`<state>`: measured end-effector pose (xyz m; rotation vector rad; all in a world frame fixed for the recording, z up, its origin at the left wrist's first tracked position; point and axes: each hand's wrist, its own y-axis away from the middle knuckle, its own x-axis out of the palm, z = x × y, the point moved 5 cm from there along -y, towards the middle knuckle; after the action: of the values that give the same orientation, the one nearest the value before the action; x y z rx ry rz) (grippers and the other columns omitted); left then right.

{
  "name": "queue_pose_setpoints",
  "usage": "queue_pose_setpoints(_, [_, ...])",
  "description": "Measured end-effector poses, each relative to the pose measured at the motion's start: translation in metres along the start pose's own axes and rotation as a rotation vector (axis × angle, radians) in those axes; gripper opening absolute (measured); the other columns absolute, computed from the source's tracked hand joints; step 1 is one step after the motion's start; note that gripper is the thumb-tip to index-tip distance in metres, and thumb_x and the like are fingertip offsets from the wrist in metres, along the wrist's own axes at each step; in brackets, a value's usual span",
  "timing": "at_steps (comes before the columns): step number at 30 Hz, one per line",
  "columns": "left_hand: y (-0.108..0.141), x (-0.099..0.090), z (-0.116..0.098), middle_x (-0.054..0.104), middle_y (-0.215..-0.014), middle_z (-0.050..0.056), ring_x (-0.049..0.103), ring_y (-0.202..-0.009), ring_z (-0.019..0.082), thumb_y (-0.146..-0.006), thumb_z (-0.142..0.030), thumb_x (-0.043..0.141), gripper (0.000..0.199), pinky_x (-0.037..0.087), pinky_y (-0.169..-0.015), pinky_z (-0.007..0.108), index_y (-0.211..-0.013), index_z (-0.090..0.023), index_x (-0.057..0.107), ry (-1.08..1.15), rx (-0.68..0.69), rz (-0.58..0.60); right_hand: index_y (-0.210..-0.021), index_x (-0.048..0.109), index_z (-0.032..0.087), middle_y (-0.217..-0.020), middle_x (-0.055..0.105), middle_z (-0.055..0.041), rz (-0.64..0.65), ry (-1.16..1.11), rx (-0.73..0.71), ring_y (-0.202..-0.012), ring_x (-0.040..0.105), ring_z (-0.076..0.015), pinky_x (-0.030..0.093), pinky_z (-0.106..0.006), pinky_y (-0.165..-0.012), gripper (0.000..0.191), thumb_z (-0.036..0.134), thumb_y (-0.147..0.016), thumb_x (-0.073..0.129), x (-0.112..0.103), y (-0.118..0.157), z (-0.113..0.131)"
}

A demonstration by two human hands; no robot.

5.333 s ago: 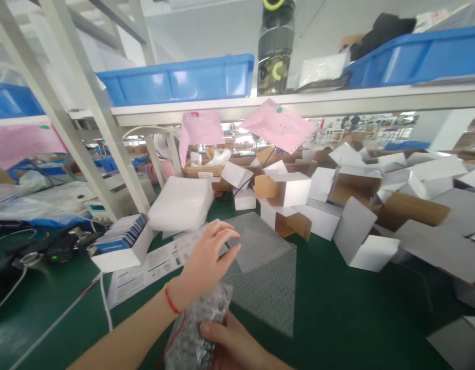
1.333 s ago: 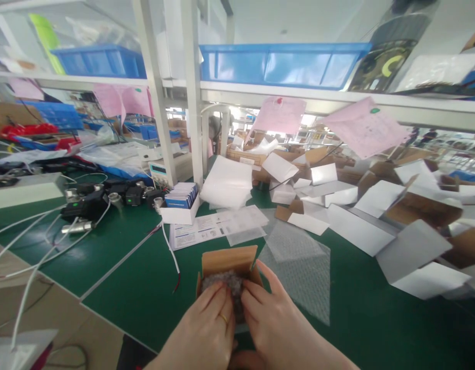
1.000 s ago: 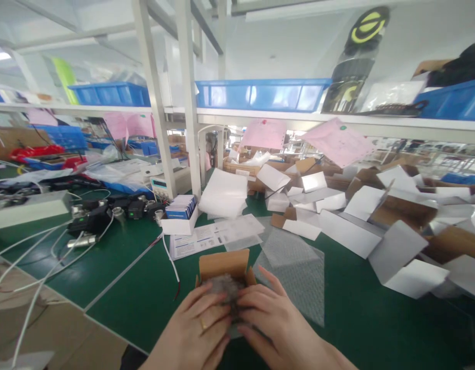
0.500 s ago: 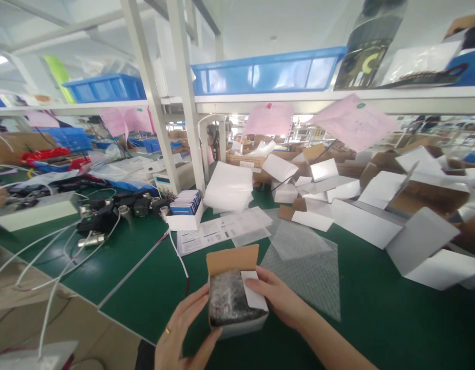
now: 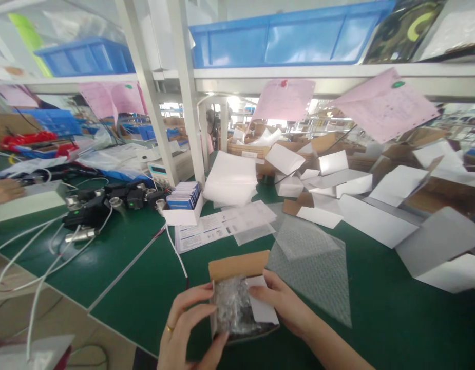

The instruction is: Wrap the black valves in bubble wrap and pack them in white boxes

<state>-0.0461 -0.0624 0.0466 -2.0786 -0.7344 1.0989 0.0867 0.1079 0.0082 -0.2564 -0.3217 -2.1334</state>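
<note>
An open cardboard box [image 5: 237,266], white outside and brown inside, sits low in the middle of the view, its back flap raised. A dark item in clear bubble wrap [image 5: 234,308] fills it. On the box's left side, my left hand [image 5: 191,324] grips the wall and near corner with curved fingers; it wears a ring. My right hand [image 5: 285,303] holds the right side, its thumb on the white side flap [image 5: 263,303]. Behind the box lie printed sheets [image 5: 210,231], and to its right are sheets of bubble wrap [image 5: 314,262].
Open white boxes [image 5: 376,221] crowd the right side. Left of centre stand a white box of blue cards [image 5: 183,203] and black devices with cables [image 5: 87,208]. Shelf posts [image 5: 187,103] rise behind; another person's hand [image 5: 8,191] shows at far left.
The view has tilted down and come closer to the bench. Both hands still hold the box, and my left fingers have shifted slightly along its left side.
</note>
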Motion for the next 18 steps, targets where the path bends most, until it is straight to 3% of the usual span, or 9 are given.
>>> queue_pose_setpoints(2, [0.002,-0.005,-0.002,0.065,-0.122,0.013,0.069,-0.111,0.026,-0.089,-0.007,0.067,0.037,0.065,-0.093,0.039,-0.124,-0.019,0.060,-0.055,-0.063,-0.098,-0.112,0.074,0.021,-0.103,0.075,-0.0042,-0.083,0.122,-0.152,-0.088,0.067,-0.0199,0.053,-0.028,-0.080,0.040,0.044,-0.080,0.080,-0.005,0.006,0.015])
queue_pose_setpoints(4, [0.006,-0.006,-0.004,0.062,-0.129,0.014,0.067,-0.114,0.027,-0.089,-0.006,0.066,0.046,0.065,-0.094,0.039,-0.131,-0.019,0.057,-0.053,-0.129,-0.162,-0.115,0.071,0.025,-0.109,0.071,-0.0034,-0.318,0.393,-0.487,-0.099,0.066,-0.0188,0.053,-0.029,-0.089,0.025,0.030,-0.090,0.071,-0.008,0.023,0.046])
queue_pose_setpoints(6, [0.009,-0.001,0.000,0.058,-0.138,0.016,0.066,-0.120,0.029,-0.091,-0.007,0.063,0.055,0.065,-0.095,0.041,-0.143,-0.021,0.051,0.023,-0.224,-0.126,-0.117,0.067,0.025,-0.109,0.067,-0.0038,-0.485,0.727,-0.856,-0.101,0.065,-0.0164,0.053,-0.026,-0.090,0.026,0.015,-0.094,0.062,0.008,0.048,0.076])
queue_pose_setpoints(7, [0.011,0.004,0.003,0.058,-0.141,0.016,0.066,-0.123,0.031,-0.091,-0.009,0.063,0.060,0.065,-0.096,0.043,-0.148,-0.023,0.047,0.072,-0.270,-0.070,-0.119,0.066,0.023,-0.109,0.067,-0.0042,-0.450,0.874,-0.992,-0.101,0.065,-0.0155,0.053,-0.024,-0.089,0.028,0.010,-0.095,0.059,0.023,0.056,0.085])
queue_pose_setpoints(9, [0.016,0.015,0.011,0.058,-0.146,0.016,0.065,-0.128,0.036,-0.089,-0.017,0.072,0.075,0.063,-0.102,0.049,-0.156,-0.026,0.038,0.149,-0.325,0.079,-0.119,0.066,0.018,-0.106,0.071,-0.0043,-0.240,1.130,-1.186,-0.100,0.066,-0.0151,0.053,-0.025,-0.095,0.025,0.009,-0.100,0.052,0.057,0.064,0.091])
queue_pose_setpoints(11, [0.020,0.023,0.020,0.061,-0.145,0.016,0.065,-0.128,0.040,-0.080,-0.027,0.087,0.093,0.061,-0.104,0.053,-0.157,-0.029,0.033,0.178,-0.314,0.177,-0.110,0.070,0.015,-0.102,0.075,-0.0043,-0.075,1.362,-1.227,-0.097,0.069,-0.0165,0.052,-0.028,-0.100,0.026,0.015,-0.105,0.044,0.081,0.060,0.085])
queue_pose_setpoints(13, [0.025,0.025,0.029,0.065,-0.140,0.015,0.068,-0.123,0.041,-0.068,-0.035,0.097,0.106,0.062,-0.101,0.053,-0.154,-0.030,0.035,0.150,-0.288,0.180,-0.093,0.071,0.015,-0.091,0.075,-0.0032,0.011,1.536,-1.144,-0.088,0.069,-0.0184,0.053,-0.032,-0.097,0.026,0.021,-0.104,0.048,0.091,0.050,0.073])
queue_pose_setpoints(15, [0.028,0.025,0.036,0.068,-0.135,0.014,0.071,-0.118,0.041,-0.061,-0.037,0.101,0.109,0.064,-0.097,0.052,-0.150,-0.031,0.039,0.101,-0.275,0.154,-0.077,0.067,0.018,-0.077,0.069,0.0003,0.091,1.611,-1.082,-0.075,0.065,-0.0181,0.057,-0.034,-0.084,0.019,0.024,-0.095,0.066,0.093,0.042,0.062])
queue_pose_setpoints(18, [0.033,0.026,0.041,0.069,-0.134,0.012,0.071,-0.119,0.038,-0.063,-0.034,0.100,0.105,0.063,-0.099,0.047,-0.149,-0.031,0.040,0.118,-0.296,0.173,-0.066,0.060,0.021,-0.067,0.062,0.0047,0.168,1.643,-1.120,-0.069,0.059,-0.0167,0.054,-0.033,-0.068,0.031,0.035,-0.083,0.083,0.091,0.042,0.050])
